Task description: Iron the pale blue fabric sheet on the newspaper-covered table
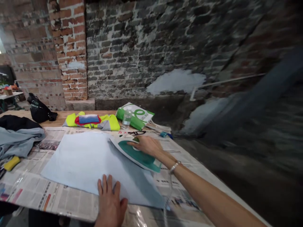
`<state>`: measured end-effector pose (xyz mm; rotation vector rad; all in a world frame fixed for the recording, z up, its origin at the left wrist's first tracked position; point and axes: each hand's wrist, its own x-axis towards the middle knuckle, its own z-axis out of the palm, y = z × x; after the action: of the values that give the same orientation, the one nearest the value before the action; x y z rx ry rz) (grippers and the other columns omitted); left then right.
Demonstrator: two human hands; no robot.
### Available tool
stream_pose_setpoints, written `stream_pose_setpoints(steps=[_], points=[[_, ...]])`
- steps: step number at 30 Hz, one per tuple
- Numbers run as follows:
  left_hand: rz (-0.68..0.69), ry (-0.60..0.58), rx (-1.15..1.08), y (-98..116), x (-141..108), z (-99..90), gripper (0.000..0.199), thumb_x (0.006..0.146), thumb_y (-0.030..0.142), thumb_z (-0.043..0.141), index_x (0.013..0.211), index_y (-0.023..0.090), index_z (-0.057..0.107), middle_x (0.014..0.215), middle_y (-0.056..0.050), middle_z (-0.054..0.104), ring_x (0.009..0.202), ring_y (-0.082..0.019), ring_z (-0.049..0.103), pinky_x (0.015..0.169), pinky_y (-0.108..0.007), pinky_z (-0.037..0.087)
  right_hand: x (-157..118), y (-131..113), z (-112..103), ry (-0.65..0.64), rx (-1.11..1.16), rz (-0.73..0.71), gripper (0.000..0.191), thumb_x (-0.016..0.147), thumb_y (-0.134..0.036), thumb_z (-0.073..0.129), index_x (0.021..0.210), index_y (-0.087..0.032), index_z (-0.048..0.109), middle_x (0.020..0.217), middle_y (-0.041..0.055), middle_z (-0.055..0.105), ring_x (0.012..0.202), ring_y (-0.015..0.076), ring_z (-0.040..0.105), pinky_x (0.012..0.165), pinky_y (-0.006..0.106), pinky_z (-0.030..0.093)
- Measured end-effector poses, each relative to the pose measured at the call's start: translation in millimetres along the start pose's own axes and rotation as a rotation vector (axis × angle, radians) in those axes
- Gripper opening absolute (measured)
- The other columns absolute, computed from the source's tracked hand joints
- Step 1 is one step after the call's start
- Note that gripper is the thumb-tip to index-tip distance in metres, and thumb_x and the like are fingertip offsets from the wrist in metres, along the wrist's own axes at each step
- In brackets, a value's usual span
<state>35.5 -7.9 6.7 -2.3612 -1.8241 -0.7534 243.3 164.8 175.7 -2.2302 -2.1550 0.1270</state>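
A light blue cloth (82, 157) lies spread flat over newspaper. My right hand (146, 145) is wrapped round the handle of a green and white clothes iron (139, 154), which is over the cloth's right part, its tip pointing to the far left. Whether the soleplate touches the cloth I cannot tell. The iron's white cord (165, 211) hangs down toward the near edge. My left hand (111, 198) rests with spread fingers on the near edge of the cloth, holding nothing.
Behind the cloth lie a folded yellow garment (110, 122), a clear bottle (127, 119), a green and white bag (139, 115) and glasses (137, 132). At the left are a grey-blue garment (21, 140), a yellow block (11, 163) and a black bag (39, 108). A brick wall (123, 53) stands behind.
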Motion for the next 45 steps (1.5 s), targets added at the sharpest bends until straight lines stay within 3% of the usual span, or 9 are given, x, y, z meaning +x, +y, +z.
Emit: stream_pose_setpoints(steps=[5, 8, 17, 21, 26, 29, 32, 35, 45], points=[[-0.025, 0.009, 0.019, 0, -3, 9.0, 0.058, 0.085, 0.056, 0.062, 0.126, 0.016, 0.063, 0.144, -0.016, 0.052, 0.138, -0.038, 0.041, 0.112, -0.059, 0.037, -44, -27, 10, -0.063, -0.010, -0.210, 0.052, 0.090, -0.067, 0.051, 0.105, -0.020, 0.069, 0.094, 0.0142, 0.074, 0.093, 0.0303, 0.070, 0.070, 0.031, 0.045], [-0.010, -0.005, 0.039, 2, -3, 10.3, 0.056, 0.084, 0.055, 0.063, 0.125, 0.016, 0.064, 0.144, -0.017, 0.053, 0.138, -0.039, 0.040, 0.111, -0.062, 0.037, -49, -45, 16, -0.105, -0.033, -0.278, 0.054, 0.091, -0.067, 0.049, 0.105, -0.019, 0.068, 0.094, 0.0147, 0.074, 0.092, 0.0300, 0.070, 0.070, 0.030, 0.045], [0.007, -0.006, 0.032, 5, 0, 6.0, 0.051, 0.083, 0.046, 0.066, 0.125, 0.016, 0.063, 0.144, -0.017, 0.052, 0.138, -0.040, 0.041, 0.110, -0.063, 0.038, 35, -73, 20, 0.016, -0.006, -0.112, 0.069, 0.090, -0.072, 0.044, 0.113, -0.012, 0.067, 0.110, 0.0226, 0.070, 0.105, 0.0292, 0.067, 0.081, 0.031, 0.047], [0.025, -0.010, -0.026, 3, 1, -2.1, 0.048, 0.082, 0.038, 0.067, 0.124, 0.015, 0.061, 0.143, -0.018, 0.053, 0.137, -0.041, 0.042, 0.109, -0.063, 0.039, 51, -79, 18, 0.058, 0.001, -0.081, 0.067, 0.092, -0.069, 0.045, 0.111, -0.010, 0.069, 0.111, 0.0229, 0.070, 0.107, 0.0284, 0.066, 0.080, 0.030, 0.046], [-0.012, 0.192, -0.067, -39, 1, -24.0, 0.033, 0.091, 0.025, 0.050, 0.121, 0.017, 0.060, 0.140, -0.015, 0.056, 0.135, -0.029, 0.048, 0.106, -0.052, 0.046, 15, -71, 10, -0.029, 0.012, -0.269, 0.058, 0.088, -0.070, 0.052, 0.104, -0.018, 0.070, 0.102, 0.0148, 0.074, 0.099, 0.0276, 0.068, 0.071, 0.029, 0.044], [-0.111, 0.314, 0.090, -76, -5, -31.1, 0.040, 0.092, 0.032, 0.048, 0.124, 0.010, 0.058, 0.137, -0.021, 0.056, 0.135, -0.034, 0.046, 0.106, -0.056, 0.043, -24, -75, 10, -0.082, -0.006, -0.381, 0.056, 0.087, -0.071, 0.052, 0.100, -0.020, 0.070, 0.092, 0.0121, 0.075, 0.090, 0.0280, 0.070, 0.068, 0.029, 0.044], [-0.175, 0.268, 0.227, -98, -13, -27.8, 0.063, 0.088, 0.045, 0.053, 0.132, 0.000, 0.052, 0.141, -0.028, 0.051, 0.137, -0.040, 0.041, 0.108, -0.057, 0.039, -57, -88, 14, -0.133, -0.041, -0.487, 0.055, 0.089, -0.071, 0.049, 0.101, -0.021, 0.069, 0.089, 0.0115, 0.075, 0.089, 0.0280, 0.071, 0.070, 0.029, 0.045], [-0.223, 0.199, 0.263, -100, -17, -22.1, 0.070, 0.087, 0.049, 0.053, 0.137, 0.000, 0.049, 0.147, -0.026, 0.045, 0.141, -0.041, 0.035, 0.112, -0.057, 0.034, -67, -105, 18, -0.124, -0.058, -0.507, 0.058, 0.091, -0.071, 0.043, 0.106, -0.020, 0.068, 0.089, 0.0128, 0.075, 0.089, 0.0286, 0.071, 0.072, 0.030, 0.046], [-0.229, 0.152, 0.273, -96, -9, -29.2, 0.071, 0.086, 0.052, 0.054, 0.134, -0.001, 0.052, 0.144, -0.028, 0.047, 0.138, -0.042, 0.040, 0.112, -0.058, 0.034, -5, -142, 15, -0.041, 0.000, -0.368, 0.068, 0.090, -0.072, 0.042, 0.111, -0.014, 0.068, 0.109, 0.0201, 0.071, 0.105, 0.0307, 0.067, 0.080, 0.032, 0.047]])
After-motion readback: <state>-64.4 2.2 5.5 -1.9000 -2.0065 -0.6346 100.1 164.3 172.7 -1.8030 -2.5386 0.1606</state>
